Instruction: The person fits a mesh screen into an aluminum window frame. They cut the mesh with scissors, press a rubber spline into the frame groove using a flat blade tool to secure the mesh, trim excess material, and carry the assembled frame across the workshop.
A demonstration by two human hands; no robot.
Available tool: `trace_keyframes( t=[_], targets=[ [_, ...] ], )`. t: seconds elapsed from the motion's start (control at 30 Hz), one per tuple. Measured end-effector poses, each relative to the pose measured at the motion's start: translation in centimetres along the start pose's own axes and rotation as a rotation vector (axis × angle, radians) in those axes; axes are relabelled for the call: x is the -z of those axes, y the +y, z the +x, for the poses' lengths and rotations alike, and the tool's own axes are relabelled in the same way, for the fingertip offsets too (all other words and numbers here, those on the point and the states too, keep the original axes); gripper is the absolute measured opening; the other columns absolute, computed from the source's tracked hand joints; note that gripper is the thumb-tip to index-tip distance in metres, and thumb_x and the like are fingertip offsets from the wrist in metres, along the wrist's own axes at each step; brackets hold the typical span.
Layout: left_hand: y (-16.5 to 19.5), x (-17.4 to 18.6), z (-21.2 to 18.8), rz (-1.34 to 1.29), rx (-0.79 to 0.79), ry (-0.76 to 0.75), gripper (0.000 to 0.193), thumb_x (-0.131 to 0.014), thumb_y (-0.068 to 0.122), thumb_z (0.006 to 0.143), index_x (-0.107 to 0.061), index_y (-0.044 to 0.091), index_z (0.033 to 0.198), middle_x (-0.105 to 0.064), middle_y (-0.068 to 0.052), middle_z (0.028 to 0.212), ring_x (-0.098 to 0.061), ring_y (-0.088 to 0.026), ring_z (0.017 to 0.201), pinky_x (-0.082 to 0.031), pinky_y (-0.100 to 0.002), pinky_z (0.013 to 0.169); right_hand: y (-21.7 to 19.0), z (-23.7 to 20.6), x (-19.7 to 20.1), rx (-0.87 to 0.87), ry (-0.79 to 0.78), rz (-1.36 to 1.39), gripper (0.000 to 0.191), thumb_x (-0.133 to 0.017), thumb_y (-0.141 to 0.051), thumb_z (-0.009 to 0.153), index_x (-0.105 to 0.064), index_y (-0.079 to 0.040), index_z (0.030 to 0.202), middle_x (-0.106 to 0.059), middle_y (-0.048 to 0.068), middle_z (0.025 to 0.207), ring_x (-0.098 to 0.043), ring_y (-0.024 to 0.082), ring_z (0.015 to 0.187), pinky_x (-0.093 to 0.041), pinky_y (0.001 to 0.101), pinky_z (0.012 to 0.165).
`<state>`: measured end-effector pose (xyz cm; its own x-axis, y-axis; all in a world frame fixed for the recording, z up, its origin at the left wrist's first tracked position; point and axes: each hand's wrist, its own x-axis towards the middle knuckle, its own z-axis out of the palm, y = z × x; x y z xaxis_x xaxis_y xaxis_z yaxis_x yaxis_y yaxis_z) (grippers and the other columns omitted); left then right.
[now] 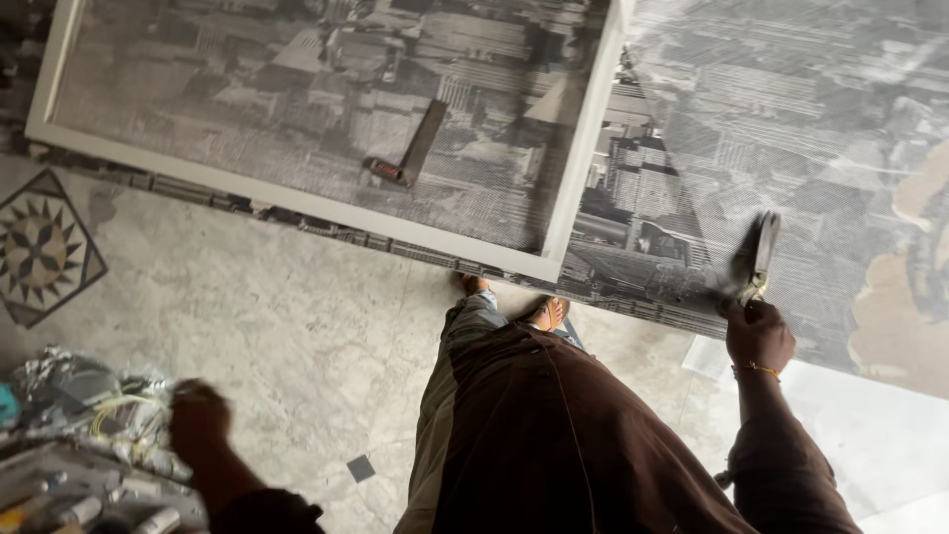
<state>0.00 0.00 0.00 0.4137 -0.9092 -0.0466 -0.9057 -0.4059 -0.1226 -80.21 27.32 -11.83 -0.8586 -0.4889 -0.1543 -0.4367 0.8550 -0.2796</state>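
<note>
Metal, flat and thin: the tool [759, 259] in our right hand [757, 336] looks like a short steel blade or square, blurred by motion, so we cannot tell its exact kind. The right hand is clamped around the tool's lower end, fingers wrapped tight, and holds it upright above the printed cityscape sheet [791, 129] that lies on the floor. We judge the tool stiff, fairly light, and possibly sharp along its edge; the handle end, where the hand already sits, is the sound place to grip it, well away from the blade.

Our left hand [198, 420] is low at the left, blurred, over a heap of crumpled foil and small items [89, 405]; whether its fingers are apart or closed on something we cannot tell.

A white frame [583, 138] rests on the printed sheet, and a second tool, a try square with a dark handle [405, 153], lies inside the frame, well apart from both hands. It too looks rigid and would be taken by its handle. The printed sheet appears thin and flexible, likely easy to crease or tear. Grey marble floor [297, 316] with a star-patterned inlay tile [40, 247] shows below the frame, and our sandalled foot [549, 313] stands at the sheet's edge.
</note>
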Motion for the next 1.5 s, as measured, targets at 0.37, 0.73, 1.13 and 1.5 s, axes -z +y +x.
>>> trace_keyframes(
  t=[0.37,0.73,1.13,1.5],
  targets=[
    [16.4,-10.5,-5.3,-0.816,-0.042,-0.292,0.060,-0.075,0.044,0.086,-0.062,0.011,0.134,-0.068,-0.009,0.132,-0.069,-0.027,0.115,-0.056,-0.038,0.093,-7.7,-2.1,-0.6,0.416,0.214,-0.344,0.058,-0.078,-0.048,0.090,-0.068,-0.006,0.128,-0.065,0.019,0.144,-0.067,0.035,0.123,-0.054,0.0441,0.097],
    [39.6,-5.0,12.3,-0.248,-1.112,0.346,0.034,-0.073,0.019,0.092,-0.070,0.011,0.124,-0.065,-0.006,0.122,-0.059,-0.030,0.121,-0.048,-0.046,0.096,-30.2,-6.5,-9.8,0.066,-0.425,0.481,0.059,-0.072,-0.039,0.095,-0.060,-0.001,0.139,-0.066,0.019,0.137,-0.066,0.030,0.123,-0.055,0.0387,0.098],
    [39.7,-3.0,20.4,-0.345,-1.537,0.123,0.021,-0.067,0.012,0.090,-0.069,0.006,0.110,-0.063,-0.007,0.115,-0.061,-0.030,0.099,-0.049,-0.047,0.089,-33.8,-10.7,-9.8,-0.120,-0.128,0.478,0.040,-0.072,-0.027,0.098,-0.072,0.001,0.126,-0.076,0.017,0.108,-0.070,0.021,0.095,-0.055,0.0339,0.082],
    [42.8,5.0,1.4,-0.930,-1.925,-0.083,0.028,-0.070,0.012,0.093,-0.068,0.006,0.121,-0.066,-0.012,0.119,-0.061,-0.028,0.113,-0.049,-0.047,0.102,-38.5,-9.5,-4.4,0.014,-0.633,1.069,0.042,-0.057,-0.028,0.109,-0.064,0.004,0.135,-0.069,0.016,0.109,-0.064,0.020,0.096,-0.054,0.0339,0.082]
  ],
)
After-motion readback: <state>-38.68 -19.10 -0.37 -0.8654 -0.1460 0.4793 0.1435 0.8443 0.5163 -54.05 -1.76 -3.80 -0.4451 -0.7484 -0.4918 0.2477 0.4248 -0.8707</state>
